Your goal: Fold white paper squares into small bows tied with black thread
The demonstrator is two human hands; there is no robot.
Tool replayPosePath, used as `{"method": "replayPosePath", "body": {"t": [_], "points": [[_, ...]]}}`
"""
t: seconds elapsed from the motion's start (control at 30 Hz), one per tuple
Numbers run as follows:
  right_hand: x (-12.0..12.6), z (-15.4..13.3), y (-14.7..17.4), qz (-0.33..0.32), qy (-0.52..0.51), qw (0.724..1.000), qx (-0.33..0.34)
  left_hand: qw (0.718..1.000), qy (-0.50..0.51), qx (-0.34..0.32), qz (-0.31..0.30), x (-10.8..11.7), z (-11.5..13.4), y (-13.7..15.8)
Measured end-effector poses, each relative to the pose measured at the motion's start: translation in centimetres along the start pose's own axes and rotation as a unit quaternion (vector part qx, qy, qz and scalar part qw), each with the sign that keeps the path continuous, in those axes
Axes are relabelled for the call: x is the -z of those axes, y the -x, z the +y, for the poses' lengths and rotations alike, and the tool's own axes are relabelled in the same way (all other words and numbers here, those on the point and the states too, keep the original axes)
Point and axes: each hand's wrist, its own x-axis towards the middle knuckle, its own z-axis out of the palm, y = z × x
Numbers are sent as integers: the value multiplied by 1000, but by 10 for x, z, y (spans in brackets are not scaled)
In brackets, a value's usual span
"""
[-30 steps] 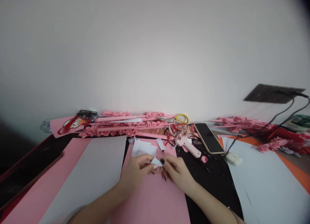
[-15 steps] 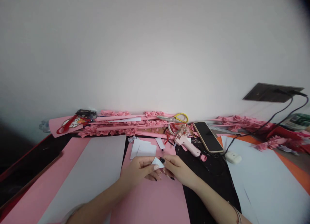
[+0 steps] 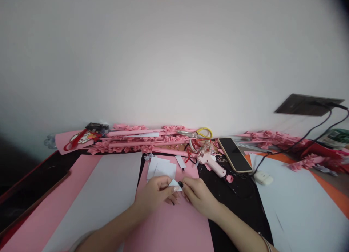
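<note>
Between my two hands is a small folded piece of white paper (image 3: 174,183), held up over a pink sheet (image 3: 169,226). My left hand (image 3: 156,192) pinches its left side, thumb on top and fingers beneath. At the right edge, my right hand (image 3: 200,195) grips the paper between thumb and fingertips, with a dark-painted nail showing. Just beyond my left hand lie several white paper squares (image 3: 165,168), overlapping on the pink sheet. A narrow white paper strip (image 3: 180,161) rests beside them.
Along the wall lie pink paper flower stems (image 3: 131,145), yellow-handled scissors (image 3: 204,132) and red-handled scissors (image 3: 75,141). A pink glue gun (image 3: 215,165), a phone (image 3: 236,155) and a white case (image 3: 263,177) sit to the right. Black cables (image 3: 297,139) run from a wall socket (image 3: 302,104).
My right hand's fingers have curled in closer around the paper's right edge. The paper has tilted and shifted slightly to the left; my left hand keeps its pinch.
</note>
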Motion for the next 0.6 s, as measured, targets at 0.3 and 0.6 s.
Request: {"method": "replayPosePath", "body": {"t": [0.3,0.6], "points": [[0,2,1,-9,19,1000,22,1000,6,2,-6,1,3,-1],[2,-2,2,-28,41,999,17,998,-55,-30,-23,-1,-2,2]]}}
